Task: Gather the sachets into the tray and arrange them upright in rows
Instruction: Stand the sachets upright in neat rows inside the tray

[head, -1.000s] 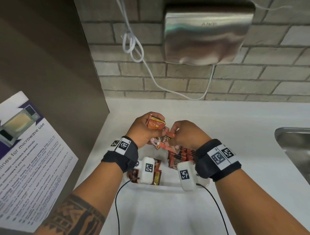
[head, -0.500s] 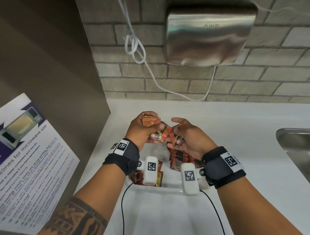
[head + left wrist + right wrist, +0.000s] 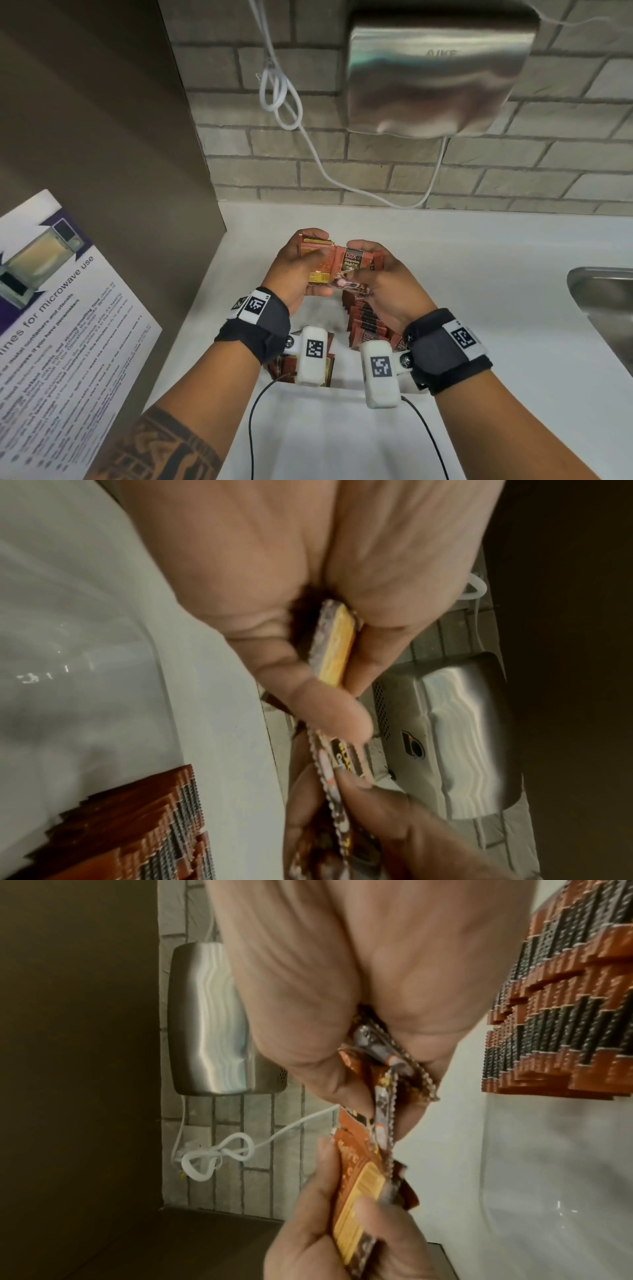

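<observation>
A steel hand dryer hangs on the brick wall above the white counter. On it, the white tray holds upright sachet rows. Above the tray, the left hand grips a sachet stack; the right hand pinches more sachets against it.

Head cam sits up high, looking forward and down over both forearms at the white counter and the brick wall behind it. The left wrist cam is jammed right against the left hand, picture rolled sideways, facing out along the fingers. The right wrist cam gets the same close sideways look past the right hand. All three catch the steel hand dryer and the sachet rows.
</observation>
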### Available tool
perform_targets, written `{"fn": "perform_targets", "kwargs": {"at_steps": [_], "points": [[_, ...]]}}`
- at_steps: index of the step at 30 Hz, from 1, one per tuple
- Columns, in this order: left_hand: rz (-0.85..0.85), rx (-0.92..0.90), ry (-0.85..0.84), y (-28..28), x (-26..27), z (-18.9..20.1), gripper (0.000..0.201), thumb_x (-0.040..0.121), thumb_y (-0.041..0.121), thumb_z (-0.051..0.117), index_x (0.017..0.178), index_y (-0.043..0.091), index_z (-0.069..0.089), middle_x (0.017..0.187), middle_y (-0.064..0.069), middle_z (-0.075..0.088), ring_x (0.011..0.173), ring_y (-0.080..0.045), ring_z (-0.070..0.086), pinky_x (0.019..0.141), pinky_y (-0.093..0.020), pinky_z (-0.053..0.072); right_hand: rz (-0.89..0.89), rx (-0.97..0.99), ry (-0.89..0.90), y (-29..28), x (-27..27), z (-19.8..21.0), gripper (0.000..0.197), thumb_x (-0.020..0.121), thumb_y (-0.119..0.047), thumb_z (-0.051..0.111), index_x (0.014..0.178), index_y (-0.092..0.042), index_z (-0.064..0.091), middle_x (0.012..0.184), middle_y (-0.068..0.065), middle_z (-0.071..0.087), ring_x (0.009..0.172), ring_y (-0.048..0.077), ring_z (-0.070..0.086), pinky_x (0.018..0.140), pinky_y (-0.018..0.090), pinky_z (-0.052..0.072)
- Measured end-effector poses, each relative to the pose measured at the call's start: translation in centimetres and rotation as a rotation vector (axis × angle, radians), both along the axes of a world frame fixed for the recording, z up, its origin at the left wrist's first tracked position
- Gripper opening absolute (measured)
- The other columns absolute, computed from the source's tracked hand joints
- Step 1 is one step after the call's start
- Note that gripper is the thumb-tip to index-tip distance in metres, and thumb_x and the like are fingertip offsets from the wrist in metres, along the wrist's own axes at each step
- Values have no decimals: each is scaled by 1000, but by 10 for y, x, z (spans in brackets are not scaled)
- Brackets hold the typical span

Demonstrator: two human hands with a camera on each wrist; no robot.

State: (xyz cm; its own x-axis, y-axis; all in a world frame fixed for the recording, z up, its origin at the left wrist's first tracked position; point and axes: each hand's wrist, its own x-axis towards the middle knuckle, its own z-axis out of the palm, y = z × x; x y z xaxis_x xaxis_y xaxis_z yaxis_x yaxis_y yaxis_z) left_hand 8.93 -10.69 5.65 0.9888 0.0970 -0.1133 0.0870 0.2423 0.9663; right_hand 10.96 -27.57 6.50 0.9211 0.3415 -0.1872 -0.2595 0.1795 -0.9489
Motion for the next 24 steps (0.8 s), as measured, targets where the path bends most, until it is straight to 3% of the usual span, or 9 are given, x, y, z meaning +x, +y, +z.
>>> {"fn": "perform_targets", "kwargs": {"at_steps": [4, 7, 10, 12, 16, 18, 20, 22, 24], "points": [[98, 17, -22, 2, 1, -3, 26, 89, 12, 75, 108, 25, 62, 97, -1, 73, 69, -16, 68, 42, -21, 43, 83, 45, -13, -6, 0, 1, 62, 85, 21, 48, 133, -16, 59, 116, 23, 70, 105, 31, 69, 96, 47, 53], [152, 15, -13, 3, 2, -5, 28, 85, 14, 79, 104, 27, 62, 96, -1, 76, 67, -14, 66, 42, -19, 36, 52, 83, 26, -7, 1, 1, 56, 88, 18, 42, 130, -15, 58, 115, 17, 71, 105, 30, 71, 93, 47, 56], [152, -22, 9, 0, 3, -6, 28, 83, 14, 81, 101, 26, 64, 93, -4, 73, 65, -17, 61, 40, -19, 34, 5, -54, -62, -4, -1, -1, 35, 93, 6, 58, 122, -12, 60, 96, 12, 66, 80, 22, 63, 77, 36, 57], [89, -54, 22, -3, 2, -5, 29, 82, 16, 81, 103, 25, 63, 91, -4, 72, 63, -17, 61, 40, -18, 35, 38, -213, -172, 0, -2, -3, 34, 87, -6, 75, 117, -11, 61, 87, 6, 67, 74, 18, 63, 69, 32, 56], [15, -80, 93, -5, 2, -1, 31, 88, 40, 73, 111, 20, 64, 92, -4, 71, 64, -12, 63, 38, -17, 41, -26, -247, -216, 1, -1, -6, 37, 81, -10, 82, 112, -8, 62, 73, 5, 65, 57, 16, 58, 54, 26, 49], [7, -103, 135, -3, 0, -2, 40, 93, 50, 63, 116, 16, 65, 91, -6, 71, 66, -14, 64, 39, -18, 44, -46, -191, -164, -3, 1, -8, 35, 83, -7, 80, 113, -6, 62, 72, 10, 63, 56, 21, 53, 53, 30, 45], [9, -151, 164, 0, -1, -4, 41, 98, 48, 56, 118, 14, 64, 92, -9, 72, 70, -19, 66, 40, -20, 47, -66, -183, -167, -7, 3, -9, 28, 85, -6, 77, 110, -10, 65, 72, 10, 64, 57, 22, 50, 56, 33, 43], [-18, -202, 181, 1, -2, -7, 41, 103, 43, 51, 125, 10, 61, 101, -15, 74, 82, -26, 71, 43, -22, 52, -110, -170, -242, -8, 2, -5, 22, 86, -7, 76, 104, -17, 68, 75, 5, 67, 61, 20, 55, 61, 32, 47], [-43, -243, 199, 2, -2, -7, 43, 106, 38, 46, 131, 6, 57, 107, -16, 73, 93, -31, 72, 45, -22, 54, -177, -214, -409, -8, 1, 1, 20, 87, -6, 75, 98, -22, 70, 84, -1, 71, 76, 12, 65, 73, 26, 54]]}}
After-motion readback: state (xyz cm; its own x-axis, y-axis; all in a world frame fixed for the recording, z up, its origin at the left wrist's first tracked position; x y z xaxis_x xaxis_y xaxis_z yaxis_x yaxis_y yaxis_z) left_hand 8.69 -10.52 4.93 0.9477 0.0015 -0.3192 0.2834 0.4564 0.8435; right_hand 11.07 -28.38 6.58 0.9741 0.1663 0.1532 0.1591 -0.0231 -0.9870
